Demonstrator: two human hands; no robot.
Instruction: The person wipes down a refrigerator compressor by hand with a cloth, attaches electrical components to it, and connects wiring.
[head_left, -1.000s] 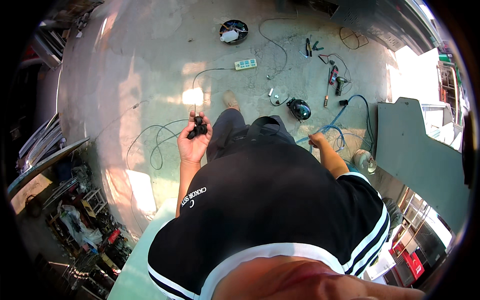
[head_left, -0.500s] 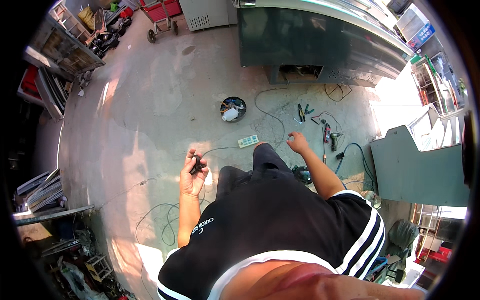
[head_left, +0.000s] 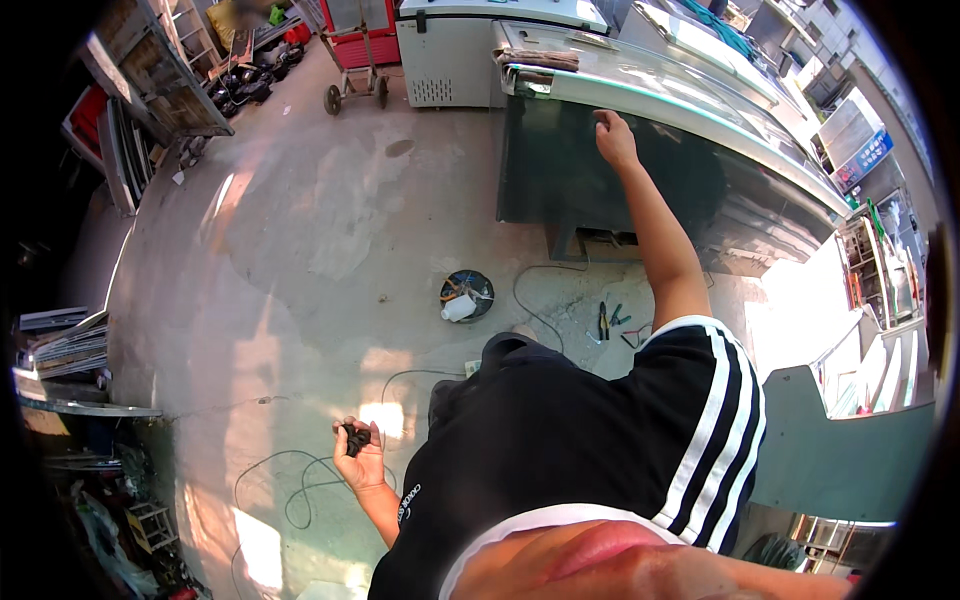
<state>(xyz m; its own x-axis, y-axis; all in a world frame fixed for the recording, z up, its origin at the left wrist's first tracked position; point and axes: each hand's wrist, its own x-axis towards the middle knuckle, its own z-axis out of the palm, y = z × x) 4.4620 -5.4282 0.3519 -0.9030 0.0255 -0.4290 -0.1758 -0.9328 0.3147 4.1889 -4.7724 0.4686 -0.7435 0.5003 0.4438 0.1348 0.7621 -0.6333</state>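
The left hand (head_left: 366, 464) is observed with its fingers grasping a cluster of small black parts (head_left: 357, 439) above the concrete floor (head_left: 310, 330). The right hand (head_left: 617, 142) is extended before the dark green cabinet (head_left: 560, 175); from where I stand, I cannot tell whether its fingers grip anything.

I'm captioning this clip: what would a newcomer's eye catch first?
The outstretched right hand, seen against the long dark green cabinet at upper right. Then the left hand, low and left of centre, holding black pieces. Mid-picture, a white bottle lies in a black tub.
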